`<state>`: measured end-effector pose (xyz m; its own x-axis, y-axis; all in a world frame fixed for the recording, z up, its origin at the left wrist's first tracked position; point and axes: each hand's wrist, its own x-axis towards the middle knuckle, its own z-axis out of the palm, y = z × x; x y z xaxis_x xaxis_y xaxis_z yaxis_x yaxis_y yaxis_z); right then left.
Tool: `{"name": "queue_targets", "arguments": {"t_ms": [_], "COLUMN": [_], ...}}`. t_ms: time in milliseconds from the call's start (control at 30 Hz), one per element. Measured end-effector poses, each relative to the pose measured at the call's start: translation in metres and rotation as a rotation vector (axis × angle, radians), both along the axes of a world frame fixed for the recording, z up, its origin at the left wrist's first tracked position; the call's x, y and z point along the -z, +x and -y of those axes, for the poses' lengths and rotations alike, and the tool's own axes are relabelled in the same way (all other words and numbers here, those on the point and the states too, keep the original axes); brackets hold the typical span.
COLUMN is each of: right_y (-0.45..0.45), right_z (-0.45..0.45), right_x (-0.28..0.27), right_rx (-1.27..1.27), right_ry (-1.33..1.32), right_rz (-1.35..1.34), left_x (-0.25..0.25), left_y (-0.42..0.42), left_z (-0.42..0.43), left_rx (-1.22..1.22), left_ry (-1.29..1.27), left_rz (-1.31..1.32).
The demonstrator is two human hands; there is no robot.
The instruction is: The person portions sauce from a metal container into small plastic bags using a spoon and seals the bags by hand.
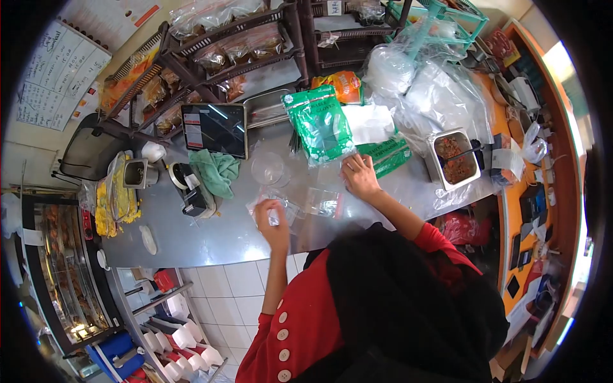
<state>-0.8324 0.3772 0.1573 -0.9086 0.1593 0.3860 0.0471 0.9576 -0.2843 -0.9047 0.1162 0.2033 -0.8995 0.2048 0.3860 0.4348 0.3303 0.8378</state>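
Your L hand (274, 232) is over the metal surface (175, 236), fingers drawn narrow round some clear plastic (273, 216); a clear tub (265, 168) stands just beyond. Your R hand (361, 179) is at the lower R corner of the green glove pack (321, 127), fingers slightly bent; can't tell if they grip it. Btwn. hands: a flat clear packet (324, 203). Farther R: metal pan (433, 159) w/ chopped food (454, 167).
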Motion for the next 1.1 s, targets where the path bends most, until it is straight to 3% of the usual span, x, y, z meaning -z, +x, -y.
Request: {"name": "queue_targets", "arguments": {"t_ms": [100,200,233,300,400,433,500,600,700,767,833,900,967,1000,1067,1100], "right_y": [0.003,0.008,0.009,0.021,0.046,0.057,0.076,0.097,0.106,0.114,0.121,0.131,0.141,0.147,0.158,0.162], "right_z": [0.005,0.0,-0.007,-0.018,-0.035,-0.041,-0.056,-0.078,-0.1,-0.112,-0.127,-0.143,-0.155,-0.159,-0.168,-0.173], "right_x": [-0.029,-0.041,-0.034,-0.04,-0.075,-0.098,-0.118,-0.121,-0.111,-0.114,-0.124,-0.136,-0.138,-0.14,-0.147,-0.144], "right_rx": [0.066,0.019,-0.101,-0.18,-0.186,-0.174,-0.242,-0.23,-0.225,-0.18,-0.102,-0.139,-0.218,-0.227,-0.239,-0.264], "right_ry": [-0.142,-0.548,-0.652,-1.094,-1.546,-1.7,-1.935,-1.719,-1.693,-1.573,-1.384,-1.142,-0.913,-0.887,-0.834,-0.997], "right_rz": [-0.033,-0.007,-0.04,0.087,0.131,0.097,0.031,0.089,0.091,0.088,0.089,0.127,0.101,0.104,0.099,0.085], "left_x": [-0.01,-0.035,-0.038,-0.043,-0.018,-0.038,-0.039,-0.051,-0.055,-0.066,-0.077,-0.085,-0.095,-0.097,-0.085,-0.087], "left_y": [0.029,0.05,0.048,0.047,0.049,0.057,0.067,0.093,0.119,0.13,0.141,0.15,0.165,0.171,0.171,0.17], "left_z": [-0.049,-0.1,-0.113,-0.134,-0.154,-0.162,-0.178,-0.198,-0.215,-0.232,-0.241,-0.237,-0.248,-0.254,-0.261,-0.263], "left_rx": [0.223,0.176,0.206,0.266,0.513,0.494,0.375,0.281,0.234,-0.093,-0.14,0.095,0.28,0.372,0.428,0.468], "left_ry": [0.1,0.105,0.079,0.025,0.447,0.558,0.521,0.55,0.557,0.259,0.075,0.01,0.107,0.157,0.21,0.249], "left_rz": [0.11,0.105,0.037,-0.098,0.522,0.715,0.602,0.616,0.574,0.099,-0.104,-0.04,0.342,0.534,0.534,0.6]}}
